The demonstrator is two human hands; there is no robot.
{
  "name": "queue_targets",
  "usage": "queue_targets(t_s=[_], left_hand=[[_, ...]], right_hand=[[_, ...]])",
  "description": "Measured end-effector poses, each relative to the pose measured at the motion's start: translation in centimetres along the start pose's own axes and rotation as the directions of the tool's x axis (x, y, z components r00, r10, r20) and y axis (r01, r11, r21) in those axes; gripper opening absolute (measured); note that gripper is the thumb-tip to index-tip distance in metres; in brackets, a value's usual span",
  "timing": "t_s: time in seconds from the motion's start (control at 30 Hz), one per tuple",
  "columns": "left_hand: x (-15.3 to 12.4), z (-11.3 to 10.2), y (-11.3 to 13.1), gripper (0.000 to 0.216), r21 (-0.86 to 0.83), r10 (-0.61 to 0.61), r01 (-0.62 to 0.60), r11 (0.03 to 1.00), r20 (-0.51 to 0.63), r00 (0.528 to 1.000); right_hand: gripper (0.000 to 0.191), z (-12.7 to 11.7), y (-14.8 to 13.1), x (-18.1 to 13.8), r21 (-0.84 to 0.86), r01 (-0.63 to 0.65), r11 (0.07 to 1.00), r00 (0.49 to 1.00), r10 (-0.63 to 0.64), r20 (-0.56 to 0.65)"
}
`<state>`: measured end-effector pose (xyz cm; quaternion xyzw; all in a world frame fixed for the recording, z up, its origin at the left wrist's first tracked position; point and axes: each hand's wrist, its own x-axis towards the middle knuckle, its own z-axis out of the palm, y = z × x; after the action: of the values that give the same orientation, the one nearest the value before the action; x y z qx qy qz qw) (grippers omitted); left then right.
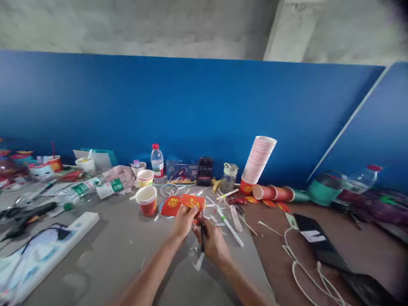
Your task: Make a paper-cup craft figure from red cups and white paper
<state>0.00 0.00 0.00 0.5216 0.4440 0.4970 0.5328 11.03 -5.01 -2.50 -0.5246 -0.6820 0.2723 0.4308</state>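
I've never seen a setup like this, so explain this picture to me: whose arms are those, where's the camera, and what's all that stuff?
There's no robot here: those are a person's own bare arms. The single picture comes from a camera worn on their head, looking forward and down.

The left hand holds a red printed piece. The right hand grips a slim dark tool; it's too blurred to say exactly which kind.

On the grey tabletop, a red-and-white paper cup stands beyond the hands, to their left. Farther back are a red-capped bottle and a tall, leaning stack of cups. A white power strip lies at left.
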Motion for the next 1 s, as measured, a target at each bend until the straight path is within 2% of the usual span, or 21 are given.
queue_targets(t_s=[0.23, 0.4, 0.6, 0.8, 1.0], left_hand=[[0.3, -0.4, -0.8, 0.045, -0.022, 0.048, -0.047, 0.999, 0.046, 0.998], [0.6, -0.9, -1.0, 0.044, -0.033, 0.016, -0.013, 0.999, 0.086, 0.996], [0.7, -1.9, -0.5, 0.037, -0.050, -0.042, 0.046, 0.998, 0.082, 0.996], [0.8, -3.0, -0.3, 0.035, -0.018, -0.099, 0.103, 0.995, 0.138, 0.985], [1.1, -3.5, -0.4, 0.032, 0.015, -0.100, 0.098, 0.995, 0.154, 0.983]], right_hand=[[0.030, 0.2, 0.8, 0.1, -0.002, 0.002, 1.000, 1.000, -0.002, 0.002], [0.028, -0.1, 0.4, 0.2, 0.016, -0.045, 0.999, 0.998, 0.045, 0.034], [0.022, -0.2, 0.2, 0.1, 0.015, -0.080, 0.997, 0.992, 0.079, 0.095], [0.019, -0.6, 0.3, 0.3, -0.036, -0.046, 0.998, 0.989, 0.050, 0.137], [0.020, -0.7, 0.1, 0.3, -0.054, -0.048, 0.997, 0.983, 0.057, 0.176]])
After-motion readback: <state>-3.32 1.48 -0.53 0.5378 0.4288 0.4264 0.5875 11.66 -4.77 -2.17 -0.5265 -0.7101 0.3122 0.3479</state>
